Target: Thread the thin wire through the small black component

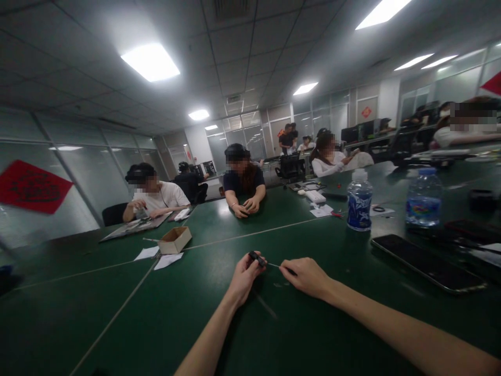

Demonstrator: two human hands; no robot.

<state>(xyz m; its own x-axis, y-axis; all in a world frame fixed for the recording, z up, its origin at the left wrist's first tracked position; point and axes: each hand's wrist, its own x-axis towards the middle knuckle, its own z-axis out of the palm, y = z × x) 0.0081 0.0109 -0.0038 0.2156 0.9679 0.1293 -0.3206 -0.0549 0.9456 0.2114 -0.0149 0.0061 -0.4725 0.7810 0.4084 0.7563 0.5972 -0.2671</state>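
Head view: left hand [243, 277] clasps a small black part [256, 258], right hand [307, 275] pinches a thin tool [274, 265] in a closed grip.

Blue-capped bottle [424, 201], phone [426, 262], open box [169, 247]

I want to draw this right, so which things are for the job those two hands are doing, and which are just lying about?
Seem part of the job:
black piece, in the left hand
thin tool, in the right hand

Seem just lying about:
phone
white-capped bottle
blue-capped bottle
small open box
papers by that box
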